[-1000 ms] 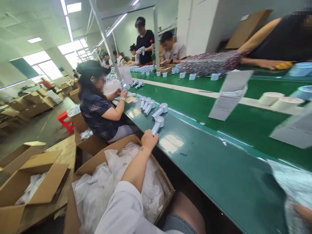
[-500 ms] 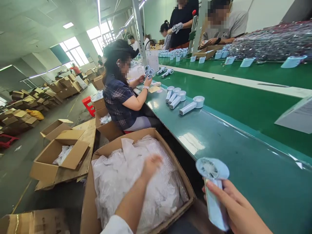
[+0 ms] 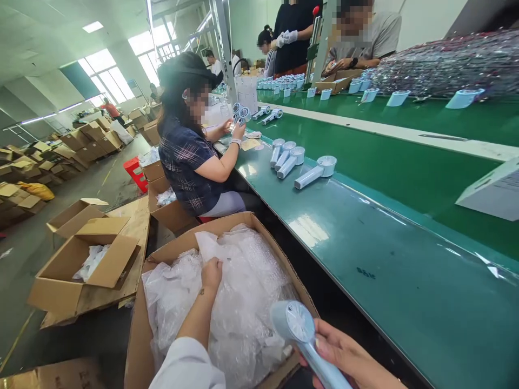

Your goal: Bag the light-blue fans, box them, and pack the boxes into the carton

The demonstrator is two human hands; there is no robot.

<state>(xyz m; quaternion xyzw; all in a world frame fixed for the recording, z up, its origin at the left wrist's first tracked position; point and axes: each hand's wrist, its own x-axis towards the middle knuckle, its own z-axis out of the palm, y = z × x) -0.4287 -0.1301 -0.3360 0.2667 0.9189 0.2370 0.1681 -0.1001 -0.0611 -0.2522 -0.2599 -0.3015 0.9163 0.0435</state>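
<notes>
Light blue and held by its handle, a handheld fan (image 3: 300, 323) is in my right hand (image 3: 344, 354), its round head tilted over the right rim of the carton. My left hand (image 3: 211, 274) is closed on a translucent bubble-wrap bag (image 3: 208, 246) at the top of the pile; its fingertips are partly hidden. More bubble-wrap bags (image 3: 247, 297) fill the open cardboard carton (image 3: 135, 324) in front of me. Several light blue handheld fans (image 3: 312, 174) lie on the green workbench (image 3: 365, 243), beyond the carton.
A co-worker (image 3: 190, 156) sits just past the carton, holding fans. The bench edge runs along the carton's right side. Another open carton (image 3: 57, 292) stands on a wooden board at left. A white box (image 3: 492, 189) sits at far right, and other people work across the green belt (image 3: 405, 167).
My left hand has moved left and closed on a bubble-wrap bag. My right hand has brought the fan left and down, from beside the bench edge to the carton's rim.
</notes>
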